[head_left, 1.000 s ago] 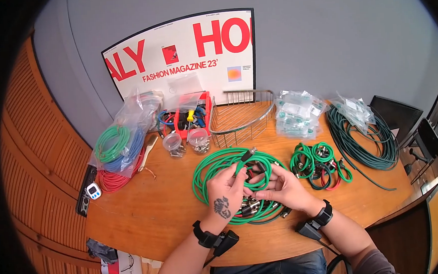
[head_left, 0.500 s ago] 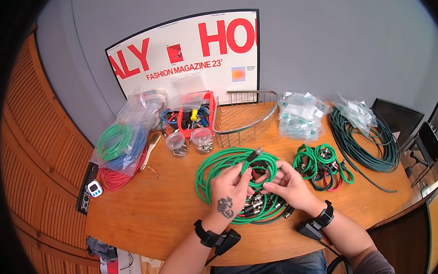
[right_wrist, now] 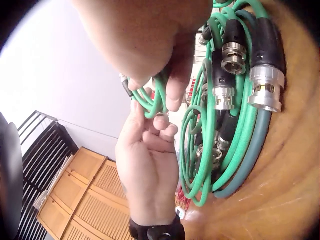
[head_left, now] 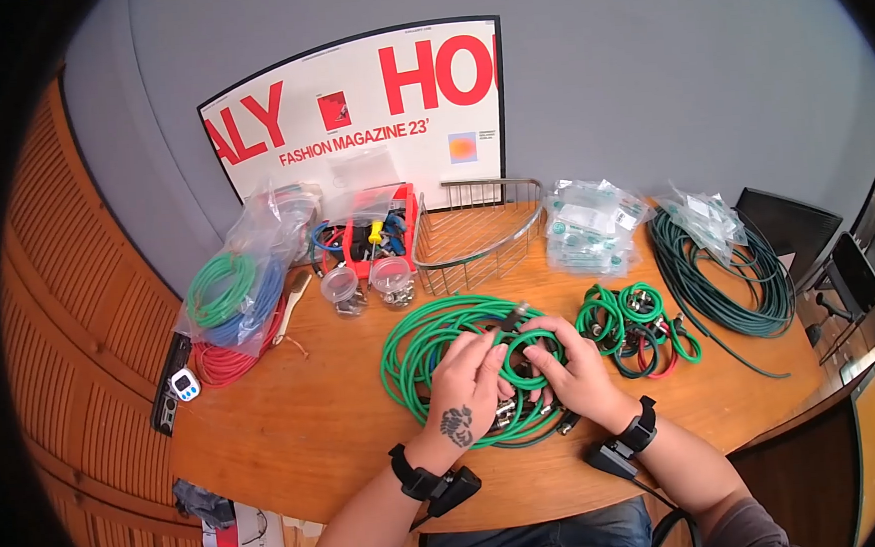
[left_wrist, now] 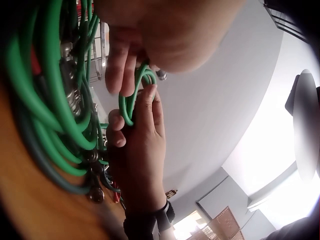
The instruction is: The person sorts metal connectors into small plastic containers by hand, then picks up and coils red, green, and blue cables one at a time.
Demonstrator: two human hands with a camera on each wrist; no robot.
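Above a larger heap of green cables (head_left: 395, 361), both hands hold a small round coil of green cable (right_wrist: 151, 108). The left hand (head_left: 462, 387) pinches the coil's left side, thumb near its upper edge. From the opposite side the right hand (head_left: 584, 383) grips it, thumb laid over the loops and fingers behind. A black cable end with a metal BNC connector (head_left: 518, 314) sticks up at the top of the coil. In the right wrist view, more BNC connectors (right_wrist: 266, 89) hang among the heaped cables on the wooden table (head_left: 298, 452).
Small tied green, red and dark coils (head_left: 611, 323) lie to the right, with a dark green cable coil (head_left: 673, 269) beyond. Behind are a wire basket (head_left: 482, 256), bagged parts (head_left: 595, 229), a red bin (head_left: 409, 210) and lidded cups (head_left: 391, 276). Bagged cables (head_left: 223, 292) lie left.
Both hands have drawn closer around the green coil. The right thumb has moved up over the loops, and the coil now shows as a tighter ring.
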